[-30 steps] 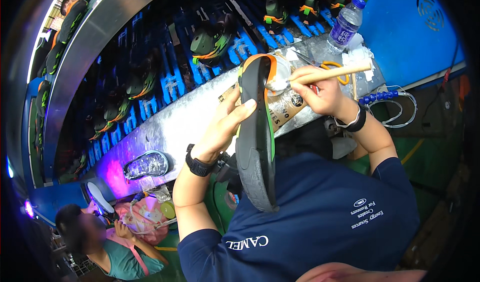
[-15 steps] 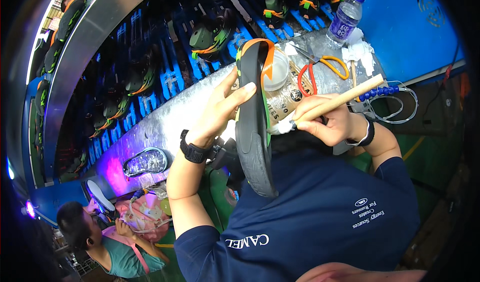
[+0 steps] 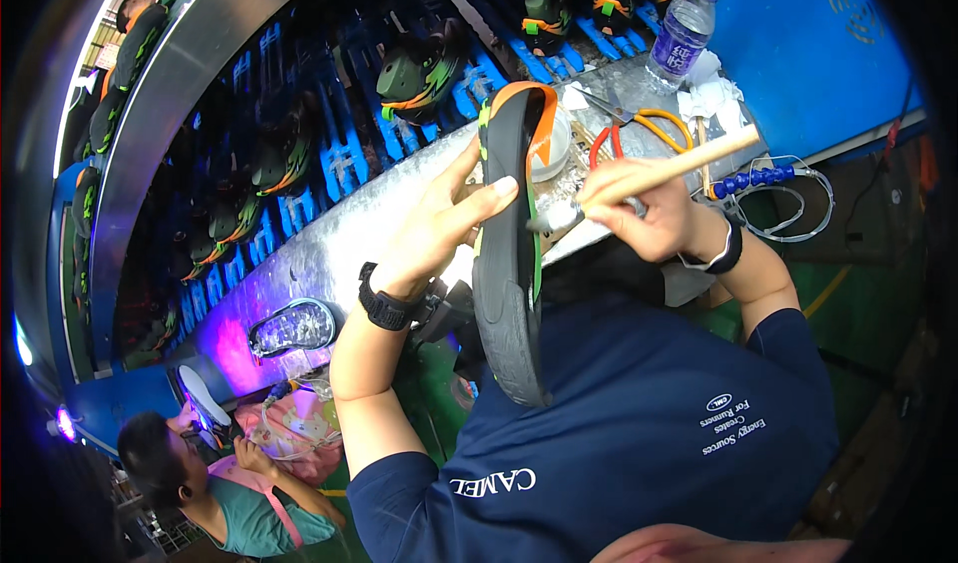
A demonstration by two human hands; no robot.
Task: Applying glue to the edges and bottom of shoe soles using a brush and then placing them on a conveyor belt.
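Observation:
My left hand (image 3: 439, 219) grips a dark grey shoe (image 3: 506, 293) by its side, thumb laid across it. The shoe stands on end, with an orange strap at its upper end and green trim along one edge. In my right hand (image 3: 644, 214) is a brush (image 3: 704, 159), held by its pale wooden handle. Its tip meets the shoe's right edge, close to the green trim. Behind the shoe sits a white translucent bowl (image 3: 552, 152), partly hidden by it.
Scissors with orange and red handles (image 3: 664, 127), a water bottle (image 3: 685, 36) and crumpled white tissue (image 3: 714, 102) lie on the metal bench. Several shoes sit on a blue-slatted conveyor (image 3: 344, 154) beyond. A sole (image 3: 291, 327) lies at left, near a seated co-worker (image 3: 235, 488).
The brush tip has moved up along the shoe's right edge, my right hand shifting slightly up and left. The shoe has dropped a little lower.

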